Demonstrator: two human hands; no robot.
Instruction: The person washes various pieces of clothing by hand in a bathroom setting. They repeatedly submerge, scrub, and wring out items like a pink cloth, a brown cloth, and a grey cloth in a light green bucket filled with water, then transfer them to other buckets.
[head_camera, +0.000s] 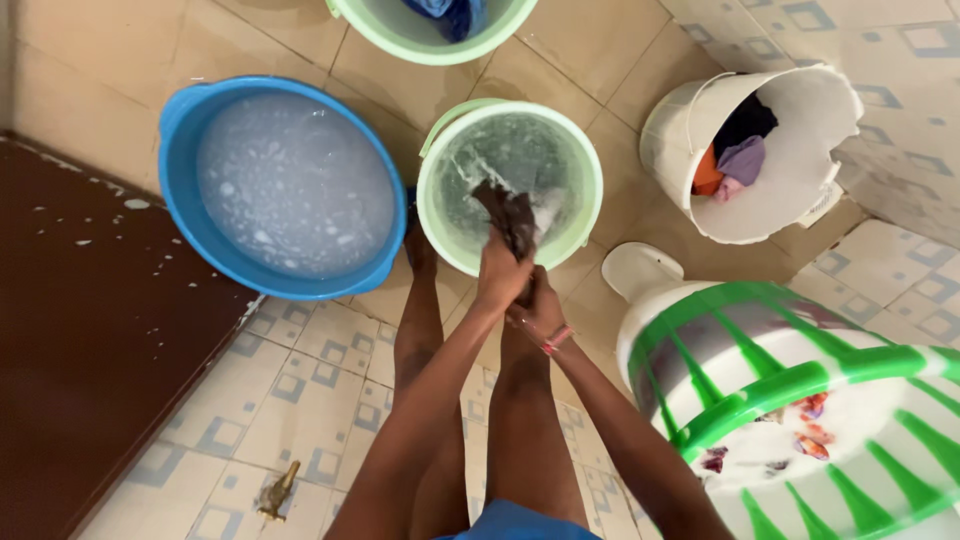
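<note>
Both of our hands, the left hand and the right hand, have their fingers clenched tight around a dark wet cloth held just above the soapy water of the pale green bucket, beside the blue basin of suds.

Beige glazed floor tiles, patterned square-motif tiles nearer, dark brown wooden panel flecked with suds at left, even soft light
</note>
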